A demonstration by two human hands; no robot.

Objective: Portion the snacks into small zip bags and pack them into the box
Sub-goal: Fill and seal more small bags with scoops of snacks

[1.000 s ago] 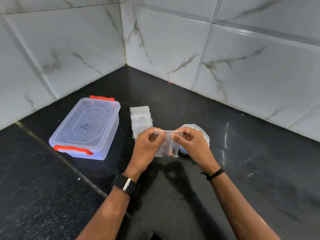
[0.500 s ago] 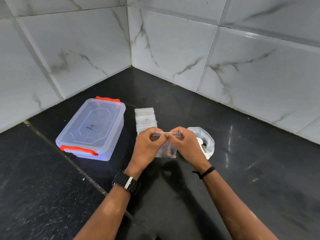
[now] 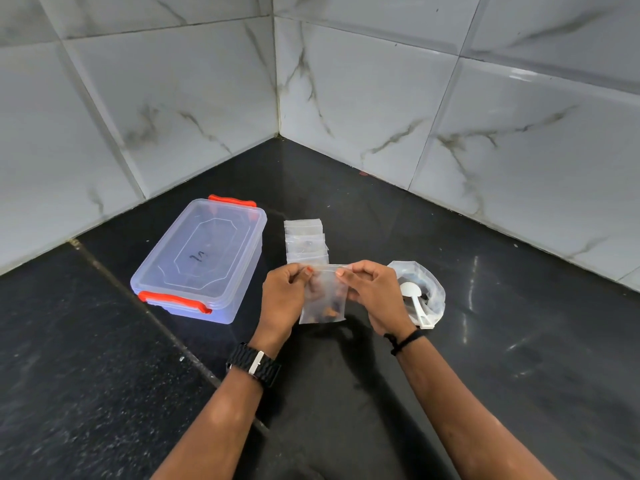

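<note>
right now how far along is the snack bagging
Early on. One small zip bag has snacks in it; the left hand and right hand pinch its top strip. Empty bags wait behind, and the lidded box looks closed.

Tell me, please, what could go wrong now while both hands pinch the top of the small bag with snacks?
1. If the strip of the small zip bag, pinched by the left hand and right hand, is not fully pressed, snacks may spill onto the counter.
2. The box has its lid on, so packing must wait.
3. The right wrist might knock the scoop.
</note>
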